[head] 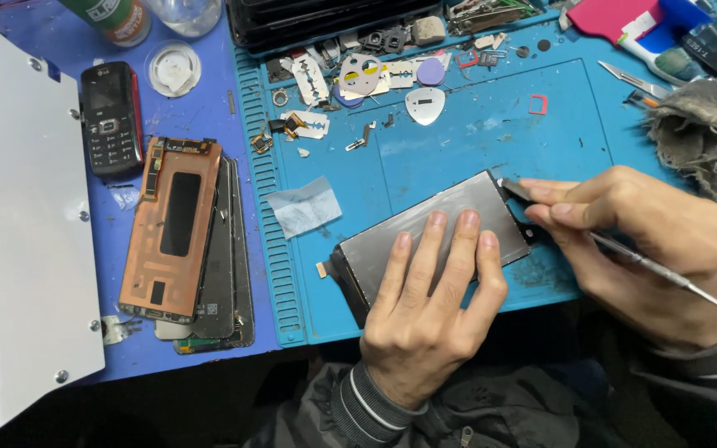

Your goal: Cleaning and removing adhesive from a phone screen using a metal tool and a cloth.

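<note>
A grey phone screen panel [441, 217] lies face down and slanted on the blue repair mat [491, 133]. My left hand [429, 311] rests flat on it, fingers spread over its near half, pressing it down. My right hand [649, 249] grips a thin metal tool [665, 274] like a pen. The tool's flat tip [514, 189] touches the panel's far right corner. The handle runs back past my wrist to the right.
A stack of copper-backed display panels [180, 241] lies left of the mat, with a black keypad phone [111, 118] behind it. Small metal parts, picks and razor blades [358, 79] litter the mat's far side. A grey rag [707, 137] sits right; a white sheet [18, 241] far left.
</note>
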